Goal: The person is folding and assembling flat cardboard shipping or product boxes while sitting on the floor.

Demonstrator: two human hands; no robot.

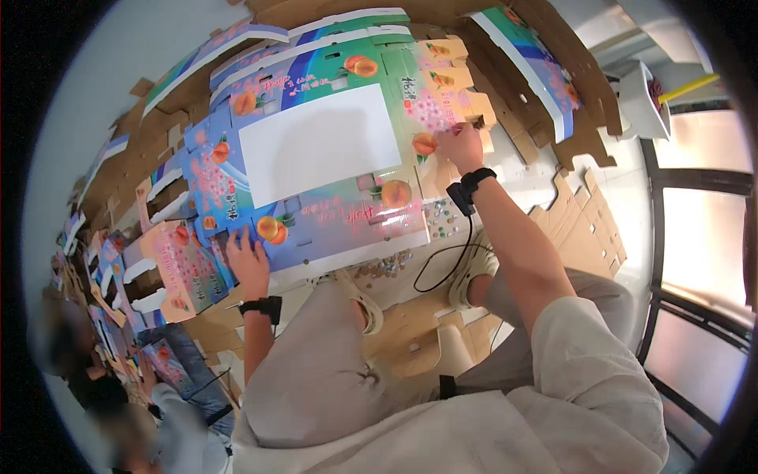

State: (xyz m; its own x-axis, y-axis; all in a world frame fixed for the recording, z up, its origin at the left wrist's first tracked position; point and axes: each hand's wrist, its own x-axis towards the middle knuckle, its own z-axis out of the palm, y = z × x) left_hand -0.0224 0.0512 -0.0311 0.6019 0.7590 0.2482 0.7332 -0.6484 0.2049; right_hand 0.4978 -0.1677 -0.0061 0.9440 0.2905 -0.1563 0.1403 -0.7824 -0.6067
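Observation:
A large flat printed cardboard box sheet (pixel 339 213) lies before me, blue, green and peach with fruit, blossoms and a big white rectangle. It has slots and cut flaps along its sides. My left hand (pixel 249 261) rests with fingers stretched out on its near left corner. At the right side, my right hand (pixel 459 148) has its fingers curled together on the peach-coloured flap, beside a small dark cutout. What the fingertips hold, if anything, is hidden. Black bands sit on both wrists, and a black cable hangs from the right one.
More printed sheets (pixel 185 265) lie to the left, and another (pixel 533 67) stands at the far right among brown cardboard. Small cut-out scraps (pixel 383 266) litter the floor below the sheet. A white bin (pixel 643 99) is at the right. Other people (pixel 178 426) sit at the lower left.

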